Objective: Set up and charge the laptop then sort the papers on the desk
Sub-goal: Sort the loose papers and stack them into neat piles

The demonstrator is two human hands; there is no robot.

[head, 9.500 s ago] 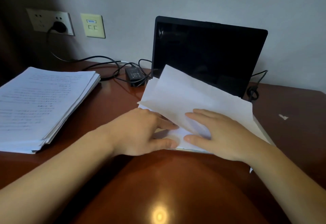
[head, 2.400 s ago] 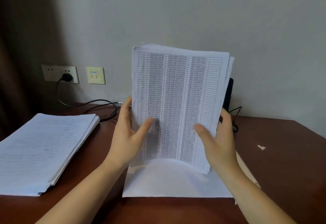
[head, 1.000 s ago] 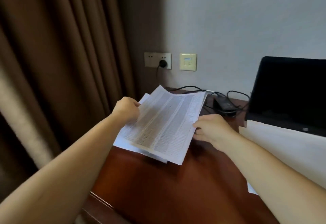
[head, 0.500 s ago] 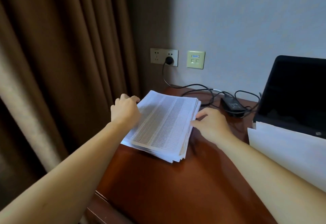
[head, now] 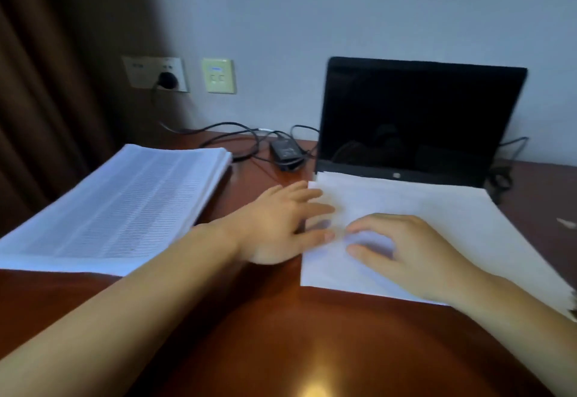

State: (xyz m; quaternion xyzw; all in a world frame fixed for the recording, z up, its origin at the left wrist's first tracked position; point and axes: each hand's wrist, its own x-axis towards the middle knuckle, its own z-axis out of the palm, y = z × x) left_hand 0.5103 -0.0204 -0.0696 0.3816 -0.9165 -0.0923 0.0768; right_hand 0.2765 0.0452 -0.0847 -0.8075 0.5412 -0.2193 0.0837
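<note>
The black laptop stands open with a dark screen at the back of the desk. White sheets lie over its keyboard. My left hand reaches onto the left edge of these sheets with fingers stretched out. My right hand rests on the sheets with loosely curved fingers, its fingertips on the paper. A thick stack of printed papers lies flat on the left of the desk, with nothing touching it. The charger brick sits behind, its cable running to a plug in the wall socket.
The brown wooden desk runs toward me. A brown curtain hangs at the left. A second wall plate sits beside the socket. Cables trail at the laptop's right. A small white scrap lies far right.
Both hands let go of the printed stack at the left and moved right onto the white sheets over the laptop. The view swung right with them.
</note>
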